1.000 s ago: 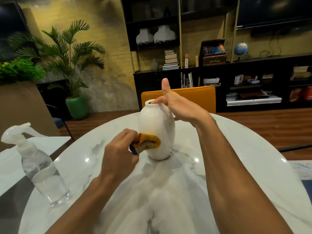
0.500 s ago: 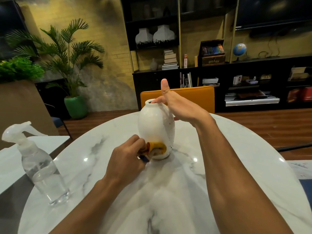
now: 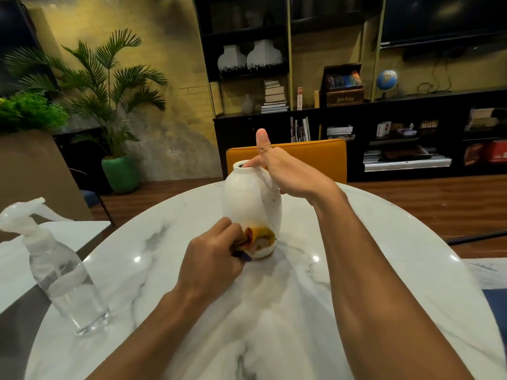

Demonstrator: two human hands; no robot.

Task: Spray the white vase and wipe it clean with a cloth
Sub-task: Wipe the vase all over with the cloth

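- White vase (image 3: pixel 251 204) stands on the marble bench (image 3: pixel 370 242), about mid-bench, between the two hands. Its top leans slightly left in this view, which could be the lens.
- Right hand (image 3: pixel 285 171) is at the top of the vase, on its right shoulder. A fingertip (image 3: pixel 247 163) is hooked over the rim at the mouth, the thumb sticks straight up and the palm is against the upper right side. The other fingers are hidden behind the vase, so I can't tell how they lie.
- Left hand (image 3: pixel 212 259) is low, at the front-left of the vase near the base. Its fingers are curled tight around a bunched cloth (image 3: pixel 258 237).
- The cloth is mostly orange-yellow with a bit of blue showing under the hand. It is pressed against the lower front of the vase, just above the base.
- So one hand grips high on the right and the other presses low on the left, with the vase body in between and touched by both.
- Dark specks are visible on the right side of the vase.
- Spray bottle (image 3: pixel 63 275) is clear with a white trigger head. It stands upright at the left edge of the bench, well apart from the vase, and neither hand touches it.
- Orange chair (image 3: pixel 310 157) is at the far side of the bench, directly behind the vase.
- Background: a potted palm (image 3: pixel 109 86) on the left and a dark shelf unit (image 3: pixel 343 124) holding books, a globe (image 3: pixel 386 79) and two pale vases (image 3: pixel 249 57).
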